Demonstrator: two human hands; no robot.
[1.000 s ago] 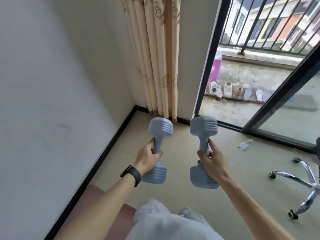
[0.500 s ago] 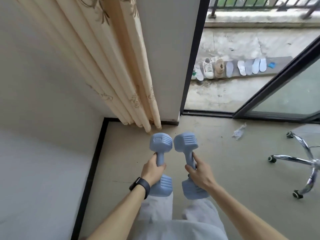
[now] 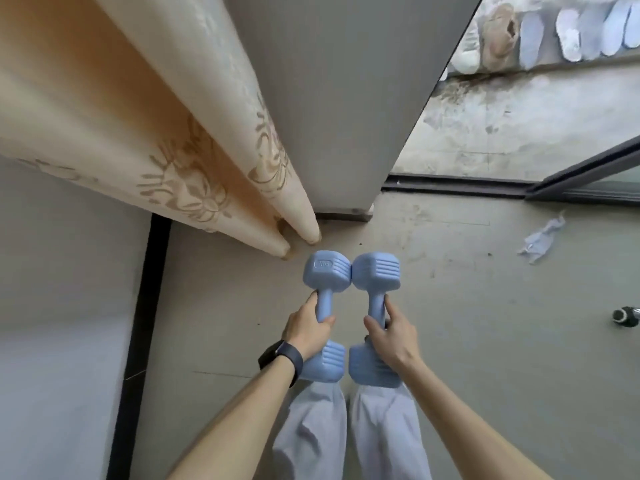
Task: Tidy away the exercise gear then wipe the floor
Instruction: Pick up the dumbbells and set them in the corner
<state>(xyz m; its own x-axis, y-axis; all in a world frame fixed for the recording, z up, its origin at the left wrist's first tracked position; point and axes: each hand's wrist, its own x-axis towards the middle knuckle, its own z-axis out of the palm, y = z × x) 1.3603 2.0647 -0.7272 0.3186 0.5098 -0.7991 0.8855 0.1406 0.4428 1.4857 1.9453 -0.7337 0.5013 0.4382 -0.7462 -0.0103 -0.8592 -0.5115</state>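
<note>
Two pale blue dumbbells are held side by side above the grey floor point(image 3: 225, 306), their far heads touching. My left hand point(image 3: 306, 329) grips the handle of the left dumbbell point(image 3: 327, 271), a black watch on that wrist. My right hand point(image 3: 393, 336) grips the handle of the right dumbbell point(image 3: 375, 275). Both point away from me, toward the foot of the curtain. Whether they touch the floor I cannot tell.
A beige patterned curtain point(image 3: 194, 161) hangs just beyond the dumbbells beside a grey wall pillar point(image 3: 339, 98). A crumpled tissue point(image 3: 542, 239) lies on the floor at right, a chair castor point(image 3: 625, 317) at the far right edge. Shoes point(image 3: 498, 36) line the balcony past the sliding-door track point(image 3: 457, 187).
I have bent lower toward the floor. Both dumbbells came closer together and nearer the curtain's foot; their far heads now touch.
</note>
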